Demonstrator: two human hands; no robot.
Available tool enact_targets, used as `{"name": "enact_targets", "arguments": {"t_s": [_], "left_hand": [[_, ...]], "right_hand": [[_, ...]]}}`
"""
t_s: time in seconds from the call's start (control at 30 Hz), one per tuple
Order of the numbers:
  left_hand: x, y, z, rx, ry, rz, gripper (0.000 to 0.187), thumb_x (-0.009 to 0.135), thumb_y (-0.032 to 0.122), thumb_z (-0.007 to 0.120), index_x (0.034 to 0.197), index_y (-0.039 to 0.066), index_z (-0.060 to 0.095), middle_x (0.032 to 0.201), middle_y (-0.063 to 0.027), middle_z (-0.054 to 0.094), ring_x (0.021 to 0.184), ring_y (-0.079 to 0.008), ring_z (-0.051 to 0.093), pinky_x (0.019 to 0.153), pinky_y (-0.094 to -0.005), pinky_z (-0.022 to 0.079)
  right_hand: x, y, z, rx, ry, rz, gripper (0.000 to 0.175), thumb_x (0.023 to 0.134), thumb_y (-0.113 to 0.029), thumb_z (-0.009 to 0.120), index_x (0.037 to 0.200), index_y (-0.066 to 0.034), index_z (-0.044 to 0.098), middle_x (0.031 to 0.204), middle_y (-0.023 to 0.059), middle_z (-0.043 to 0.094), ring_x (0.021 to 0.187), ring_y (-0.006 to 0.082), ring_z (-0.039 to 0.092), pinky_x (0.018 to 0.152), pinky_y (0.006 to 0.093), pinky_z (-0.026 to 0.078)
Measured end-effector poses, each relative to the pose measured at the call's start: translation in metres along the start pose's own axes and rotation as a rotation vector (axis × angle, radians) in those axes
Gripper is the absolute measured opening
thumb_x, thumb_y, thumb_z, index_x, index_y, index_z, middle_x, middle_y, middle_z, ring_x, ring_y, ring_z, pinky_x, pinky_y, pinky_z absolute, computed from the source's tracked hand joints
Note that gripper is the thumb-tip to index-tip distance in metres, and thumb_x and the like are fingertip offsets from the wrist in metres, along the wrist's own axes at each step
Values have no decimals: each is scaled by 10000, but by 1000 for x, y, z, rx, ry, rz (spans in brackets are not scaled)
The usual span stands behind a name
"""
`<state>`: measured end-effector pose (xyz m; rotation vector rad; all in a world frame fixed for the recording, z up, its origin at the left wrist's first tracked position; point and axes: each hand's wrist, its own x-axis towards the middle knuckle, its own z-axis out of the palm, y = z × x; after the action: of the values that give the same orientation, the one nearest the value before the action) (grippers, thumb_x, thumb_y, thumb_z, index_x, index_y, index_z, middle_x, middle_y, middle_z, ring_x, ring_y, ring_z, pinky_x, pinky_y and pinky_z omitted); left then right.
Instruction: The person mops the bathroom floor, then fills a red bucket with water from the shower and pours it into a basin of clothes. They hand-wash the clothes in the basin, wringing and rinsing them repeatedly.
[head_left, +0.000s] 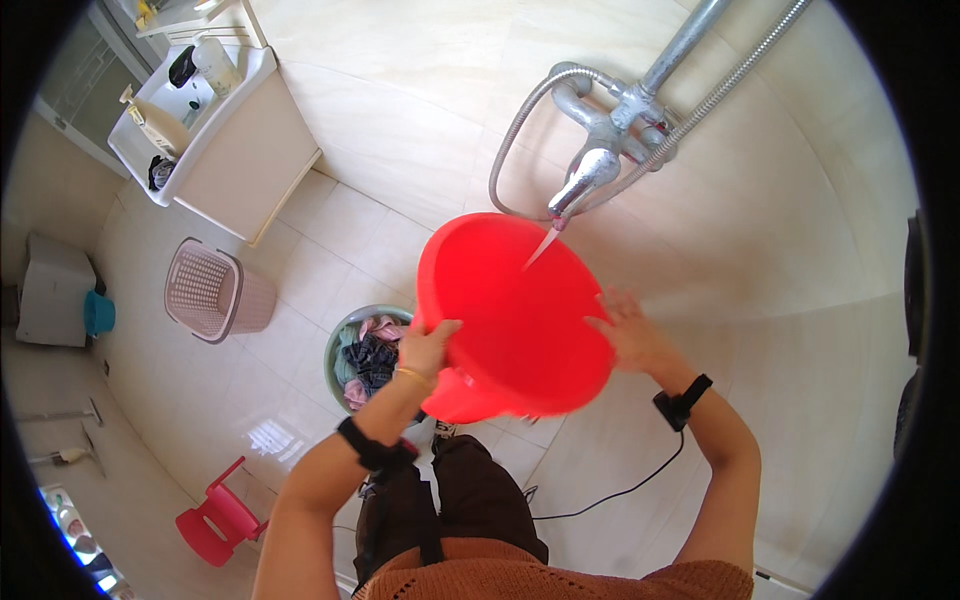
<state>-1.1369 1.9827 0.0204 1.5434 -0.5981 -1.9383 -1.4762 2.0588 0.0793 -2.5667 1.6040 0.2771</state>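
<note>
A large red plastic basin (517, 322) hangs tilted in front of me, above the floor. My left hand (426, 349) grips its left rim, thumb over the edge. At the right rim, my right hand (630, 334) has spread, blurred fingers; whether they hold the rim is unclear. A thin stream of water (541, 249) runs from the metal mixer tap (589, 176) into the basin. Partly hidden behind my left hand and the red basin, a green tub (334, 360) on the floor holds crumpled clothes (373, 358).
A pink laundry basket (251, 296) stands on the tiles at left, below a white washbasin cabinet (247, 157) with pump bottles. A red child-size chair (221, 523) is at lower left. A flexible shower hose (720, 105) loops around the tap. A black cable (607, 495) trails from my right wrist strap.
</note>
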Motion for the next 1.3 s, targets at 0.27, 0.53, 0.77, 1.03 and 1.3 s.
{"name": "enact_targets", "arguments": {"t_s": [0.27,0.53,0.77,1.03,1.3], "left_hand": [[-29,-22,71,-69,208,-63,302,783,210,695,927,-21,565,837,-113,613,736,-189,630,564,-302,546],[-26,-22,-5,16,-253,-82,266,867,145,578,1063,-19,504,949,-123,616,843,-226,638,693,-329,553],[-47,-42,-204,94,177,-82,267,877,156,536,1106,23,501,953,-135,618,827,-239,647,662,-334,548],[-174,-98,-398,245,673,-162,233,846,103,519,1055,5,499,855,-132,631,702,-201,639,521,-262,494],[-265,-187,-440,347,794,-308,219,802,68,557,1012,22,515,792,-89,628,660,-173,627,521,-274,508]], "right_hand": [[51,-120,31,677,-82,275,522,708,-346,699,1107,-61,519,900,181,603,854,345,590,737,446,461],[-13,-85,-4,481,-102,514,310,714,-299,701,824,-59,538,655,148,586,667,355,593,589,456,450],[18,-101,16,408,-87,505,235,703,-203,688,796,-49,536,673,154,598,685,365,595,601,460,450],[-7,-63,116,312,-173,194,193,640,-4,566,825,-46,529,718,160,605,745,361,591,654,448,448],[-7,-106,157,238,-230,105,101,692,-45,542,789,-71,533,679,134,605,705,308,613,642,422,455]]}}
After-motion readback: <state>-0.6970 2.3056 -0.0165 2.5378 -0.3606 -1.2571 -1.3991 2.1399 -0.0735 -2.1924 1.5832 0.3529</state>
